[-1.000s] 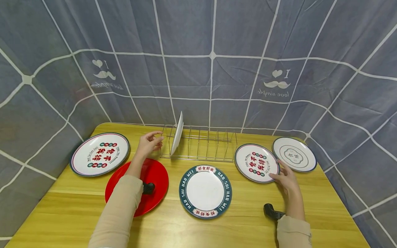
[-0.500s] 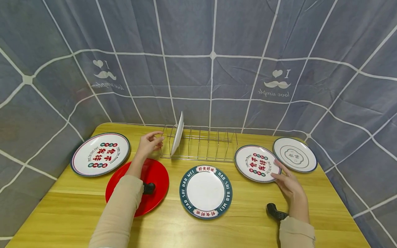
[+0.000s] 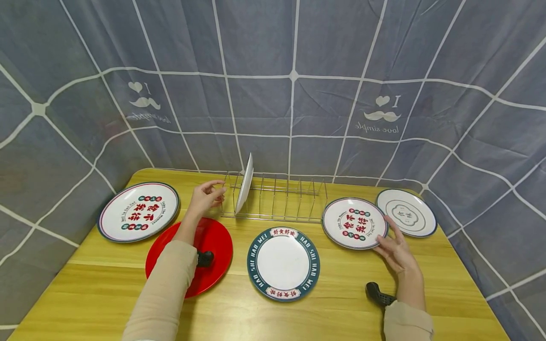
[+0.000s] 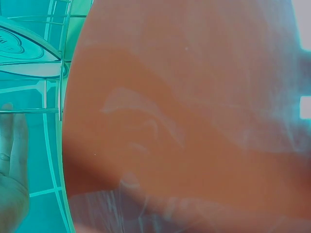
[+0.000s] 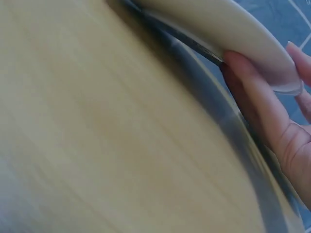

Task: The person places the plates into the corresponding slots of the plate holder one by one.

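Observation:
My right hand [image 3: 398, 248] pinches the near right rim of a small white plate [image 3: 334, 227] with red and green lettering. In the right wrist view, the fingers [image 5: 257, 90] lie against the underside of that plate [image 5: 204, 24], whose rim by the hand is raised. My left hand [image 3: 204, 199] is at the left end of a wire dish rack [image 3: 294, 219], its fingertips right at the end wire. The left wrist view shows those fingers [image 4: 17, 145] straight beside the wires. One white plate [image 3: 244, 189] stands on edge in the rack's left part.
Beneath the left forearm lies a red plate [image 3: 217, 241]. A green-rimmed plate [image 3: 283, 263] sits front centre. There is a large lettered plate [image 3: 128, 201] at far left and a white plate [image 3: 422, 213] at far right. A grey curtain [image 3: 264, 109] hangs behind the wooden table [image 3: 337, 293].
The right hand has shifted slightly rightward, and the small plate's rim beside it has come up and to the right. My left hand stays at the rack.

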Available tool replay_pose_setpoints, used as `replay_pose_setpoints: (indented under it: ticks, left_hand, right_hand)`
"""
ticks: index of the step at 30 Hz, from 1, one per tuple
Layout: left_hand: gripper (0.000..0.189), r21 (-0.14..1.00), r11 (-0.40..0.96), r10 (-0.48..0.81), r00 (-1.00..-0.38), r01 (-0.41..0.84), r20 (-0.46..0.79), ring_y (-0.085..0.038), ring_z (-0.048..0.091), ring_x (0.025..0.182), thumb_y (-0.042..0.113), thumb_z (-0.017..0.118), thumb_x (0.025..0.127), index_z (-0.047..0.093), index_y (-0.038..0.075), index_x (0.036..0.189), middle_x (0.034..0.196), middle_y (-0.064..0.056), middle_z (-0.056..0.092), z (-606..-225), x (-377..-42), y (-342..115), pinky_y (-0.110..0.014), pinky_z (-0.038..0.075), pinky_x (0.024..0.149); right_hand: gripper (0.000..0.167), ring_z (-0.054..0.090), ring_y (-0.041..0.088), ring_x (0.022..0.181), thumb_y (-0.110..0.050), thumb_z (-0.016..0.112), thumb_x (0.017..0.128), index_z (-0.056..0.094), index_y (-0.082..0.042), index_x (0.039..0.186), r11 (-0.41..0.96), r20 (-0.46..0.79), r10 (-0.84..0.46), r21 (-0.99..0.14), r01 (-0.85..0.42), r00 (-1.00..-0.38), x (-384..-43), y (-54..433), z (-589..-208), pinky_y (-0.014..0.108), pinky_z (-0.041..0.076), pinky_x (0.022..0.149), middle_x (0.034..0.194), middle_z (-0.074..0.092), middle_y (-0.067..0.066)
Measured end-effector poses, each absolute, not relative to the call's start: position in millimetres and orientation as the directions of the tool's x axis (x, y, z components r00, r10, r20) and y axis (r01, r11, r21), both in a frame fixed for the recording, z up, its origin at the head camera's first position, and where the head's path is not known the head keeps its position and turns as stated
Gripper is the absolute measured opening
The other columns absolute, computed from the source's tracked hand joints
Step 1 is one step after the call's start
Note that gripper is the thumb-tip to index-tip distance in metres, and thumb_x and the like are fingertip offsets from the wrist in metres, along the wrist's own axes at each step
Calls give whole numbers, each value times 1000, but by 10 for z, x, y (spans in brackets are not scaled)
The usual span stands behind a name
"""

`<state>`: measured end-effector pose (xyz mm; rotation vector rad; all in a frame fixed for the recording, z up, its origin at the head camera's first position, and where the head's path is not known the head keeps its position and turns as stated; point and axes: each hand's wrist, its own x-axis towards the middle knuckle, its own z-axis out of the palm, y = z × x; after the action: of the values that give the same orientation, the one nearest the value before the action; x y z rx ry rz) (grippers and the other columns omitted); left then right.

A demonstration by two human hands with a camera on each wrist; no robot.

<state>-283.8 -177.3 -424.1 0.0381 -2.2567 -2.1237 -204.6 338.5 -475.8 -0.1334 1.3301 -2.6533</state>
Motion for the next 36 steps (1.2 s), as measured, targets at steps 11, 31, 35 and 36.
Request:
replay_pose_setpoints:
  ticks: [11,31,35,36]
  left_hand:
    - [18,1000,28,-36,-999,-10,-9,-12,60,59,4,62,86,62,13,102,62,2,57,-4201,-2827,-1766,-30,55,62]
    - [19,999,32,-37,-999,-3,-2,-12,61,60,8,64,86,62,10,105,63,3,58,-4235,-2844,-1787,-27,55,59]
    - [20,999,27,-41,-999,-20,-19,-13,61,60,8,64,85,61,11,105,63,2,57,-4210,-2839,-1783,-30,55,60]
    - [21,999,24,-39,-999,-23,-22,-12,61,60,8,64,85,61,10,106,63,2,57,-4209,-2839,-1782,-31,55,61]
  right_hand:
    - [65,67,24,81,22,37,87,35,-18,137,-611,124,-65,-790,-59,-990,-2076,3374,-4353,33,55,69,99,63,13]
    - [67,65,22,87,21,44,85,31,-19,137,-577,209,-87,-807,-122,-974,-2509,2764,-3587,32,55,70,108,54,15]
    - [67,64,22,88,19,47,85,32,-21,137,-536,186,-112,-839,-99,-976,-2621,2521,-3523,32,55,71,107,54,15]
    - [67,63,21,87,18,48,85,32,-22,137,-521,179,-117,-849,-93,-977,-2646,2459,-3509,31,55,71,107,53,15]
